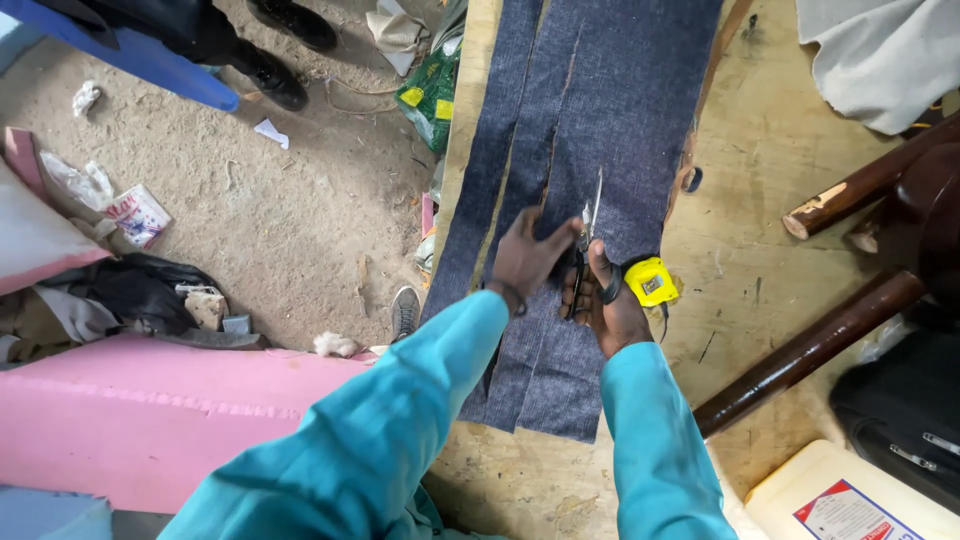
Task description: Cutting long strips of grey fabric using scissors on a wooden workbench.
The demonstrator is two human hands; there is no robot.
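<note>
Two hands work mid-cloth on the wooden table (770, 200). Nearest the camera, teal sleeves (640, 440) lead up to them. The right hand (608, 300) is closed through the handles of the scissors (585, 245), blades pointing away along the dark denim fabric (600, 110), apparently only slightly parted. The left hand (528, 255) lies flat, fingers spread, pressing the denim just left of the blades, gripping nothing. A yellow tape measure (650, 282) sits touching the right hand's outer side. The denim runs lengthwise away down the table, already slit into long strips, one cut line ahead of the blade tips. To cut well, judging from this: keep the left palm holding the cloth taut close beside the blades, fingers clear of the edge, and steer straight along the line. Farther off: dirt floor (250, 200), pink bench (130, 420), another person's black shoes (285, 50).
</note>
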